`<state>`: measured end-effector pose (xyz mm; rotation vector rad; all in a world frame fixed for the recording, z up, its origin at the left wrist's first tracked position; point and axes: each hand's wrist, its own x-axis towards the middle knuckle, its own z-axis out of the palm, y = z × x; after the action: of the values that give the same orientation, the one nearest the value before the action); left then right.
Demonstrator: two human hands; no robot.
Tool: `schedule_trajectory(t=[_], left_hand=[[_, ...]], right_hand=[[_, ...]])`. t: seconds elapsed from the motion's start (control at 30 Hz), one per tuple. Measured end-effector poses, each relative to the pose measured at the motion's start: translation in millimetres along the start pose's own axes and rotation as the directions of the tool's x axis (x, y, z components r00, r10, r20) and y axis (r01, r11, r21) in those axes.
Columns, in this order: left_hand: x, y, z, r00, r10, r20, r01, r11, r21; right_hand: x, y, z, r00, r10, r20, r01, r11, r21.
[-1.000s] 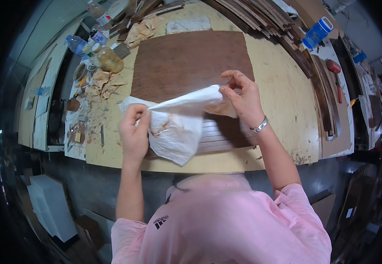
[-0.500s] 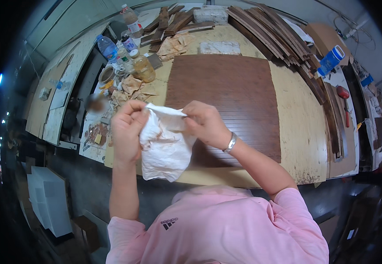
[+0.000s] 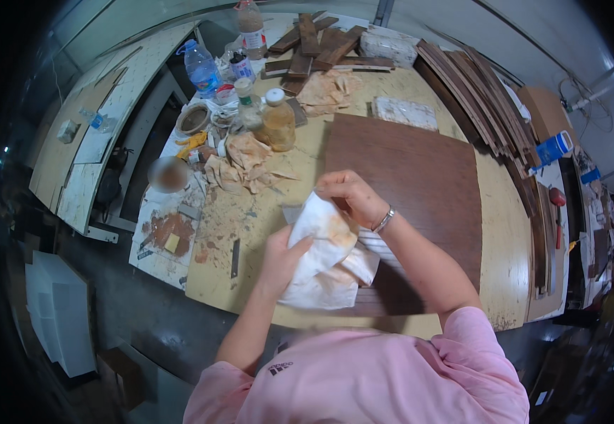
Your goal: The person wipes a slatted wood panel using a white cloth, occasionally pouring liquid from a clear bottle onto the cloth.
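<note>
A white cloth (image 3: 321, 272) with orange-brown stains hangs folded between my two hands. My left hand (image 3: 283, 260) grips its left side, thumb lying over the fabric. At the cloth's upper edge my right hand (image 3: 353, 198) is closed on it, a silver band around the wrist. Beneath and to the right lies a dark brown wood panel (image 3: 420, 184) with fine parallel grooves, partly covered by the cloth and my right forearm. A small grey piece (image 3: 291, 213) shows just behind the cloth.
Several bottles, among them a jar of amber liquid (image 3: 277, 124), crowd the left side near crumpled stained rags (image 3: 247, 159). Dark wood strips (image 3: 462, 92) are stacked along the right. A wrapped white block (image 3: 404, 113) lies behind the panel. A red-headed tool (image 3: 558, 201) rests far right.
Both hands have shifted right with the cloth relative to my body. The cloth is turned and folded differently, showing more orange stain. The view has swung left.
</note>
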<state>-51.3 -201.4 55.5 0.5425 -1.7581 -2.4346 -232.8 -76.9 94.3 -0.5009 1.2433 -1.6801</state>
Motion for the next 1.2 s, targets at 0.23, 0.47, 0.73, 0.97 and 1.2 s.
schedule_trajectory(t=[0.23, 0.47, 0.73, 0.97, 1.2], left_hand=[[41.5, 11.0, -56.3, 0.987, 0.012, -0.161, -0.061, 0.950, -0.305], [96.6, 7.7, -80.7, 0.964, -0.002, -0.265, -0.082, 0.949, -0.305], [127.0, -4.6, -89.6, 0.945, 0.067, -0.319, -0.154, 0.955, -0.254], [136.1, 0.4, -66.2, 0.969, 0.149, -0.199, -0.210, 0.918, -0.335], [135.7, 2.2, -64.0, 0.992, 0.089, -0.085, -0.121, 0.839, -0.531]], right_hand=[[167.8, 11.6, -32.5, 0.662, -0.718, -0.214, 0.242, 0.475, -0.846], [242.5, -14.0, -13.8, 0.839, -0.470, -0.273, 0.085, 0.610, -0.788], [182.0, -55.7, 36.4, 0.879, -0.228, 0.418, 0.312, -0.386, -0.868], [166.5, -47.1, 24.1, 0.934, 0.196, 0.300, 0.352, -0.652, -0.672], [168.5, -40.5, 11.6, 0.944, 0.176, 0.279, 0.314, -0.735, -0.601]])
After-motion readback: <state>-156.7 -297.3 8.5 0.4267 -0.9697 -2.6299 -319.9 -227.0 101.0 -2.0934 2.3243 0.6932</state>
